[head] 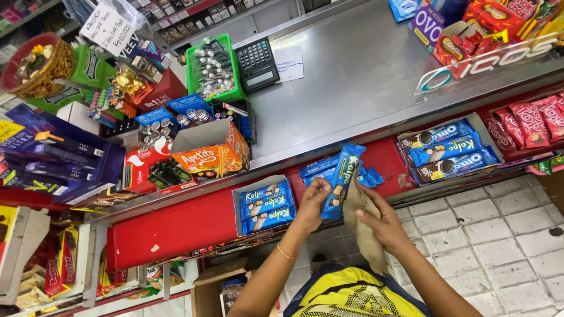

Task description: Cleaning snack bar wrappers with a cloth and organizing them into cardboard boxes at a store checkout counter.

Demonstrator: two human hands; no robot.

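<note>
Your left hand (pixel 311 202) has its grip clamped on a blue wafer packet (pixel 341 181), held upright above the red shelf (pixel 176 226). Your right hand (pixel 379 226) presses a beige cloth (pixel 363 226) against the packet's lower end, grip closed on the cloth. Just left, a grey display box (pixel 238 202) holds three matching packets. Further packets lie loose behind. Beyond is the steel worktop (pixel 352 76).

Counts: 1 blue snack packet (pixel 341 179) in hand, 3 same packets in open grey box (pixel 266 205), 1 beige cloth (pixel 362 226), 1 calculator (pixel 257 63), 1 green crate (pixel 214 70).
</note>
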